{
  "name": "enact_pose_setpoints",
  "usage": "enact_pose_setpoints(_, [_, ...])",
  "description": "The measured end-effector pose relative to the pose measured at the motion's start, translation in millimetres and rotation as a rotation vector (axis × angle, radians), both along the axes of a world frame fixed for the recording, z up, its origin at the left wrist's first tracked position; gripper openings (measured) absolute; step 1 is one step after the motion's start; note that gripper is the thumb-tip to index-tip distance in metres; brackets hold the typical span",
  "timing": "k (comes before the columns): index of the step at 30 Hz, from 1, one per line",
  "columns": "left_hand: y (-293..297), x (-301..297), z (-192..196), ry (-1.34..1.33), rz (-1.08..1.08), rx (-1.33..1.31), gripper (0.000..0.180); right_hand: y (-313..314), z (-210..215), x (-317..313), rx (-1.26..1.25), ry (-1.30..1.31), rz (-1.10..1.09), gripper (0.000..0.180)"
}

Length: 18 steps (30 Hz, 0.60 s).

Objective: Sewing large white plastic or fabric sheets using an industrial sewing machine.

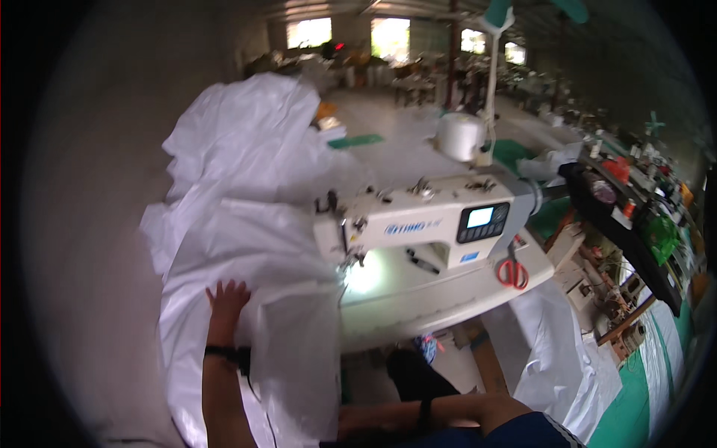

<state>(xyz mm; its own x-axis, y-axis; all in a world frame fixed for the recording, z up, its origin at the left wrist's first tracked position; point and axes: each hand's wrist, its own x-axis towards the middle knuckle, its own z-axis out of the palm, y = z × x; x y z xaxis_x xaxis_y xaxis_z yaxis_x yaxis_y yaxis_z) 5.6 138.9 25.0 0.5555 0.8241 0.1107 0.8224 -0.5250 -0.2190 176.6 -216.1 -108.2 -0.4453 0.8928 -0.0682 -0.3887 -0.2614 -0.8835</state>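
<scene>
My left hand lies flat, fingers spread, on a large heap of white woven plastic fabric that drapes over the left end of the sewing table. A white industrial sewing machine stands to the right of the hand, its needle end and lit work spot close to the fabric's edge. My right forearm lies low along the bottom of the view, and its hand is mostly hidden behind the fabric, so its grip is unclear. A dark band circles my left wrist.
Red-handled scissors lie on the table right of the machine. A white thread cone stands behind it. More white fabric lies on the floor at the right. A cluttered workbench runs along the far right.
</scene>
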Motion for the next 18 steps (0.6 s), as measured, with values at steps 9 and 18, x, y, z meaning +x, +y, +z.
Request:
enact_pose_setpoints(9, [-167, -6, 52, -0.435, 0.119, -0.361, 0.048, 3, 47, -31, 0.109, -0.274, 0.278, 0.049])
enact_pose_setpoints(18, [-122, -34, -18, -0.059, -0.044, -0.246, 0.049, -53, 148, -9, -0.226, -0.439, 0.57, 0.045])
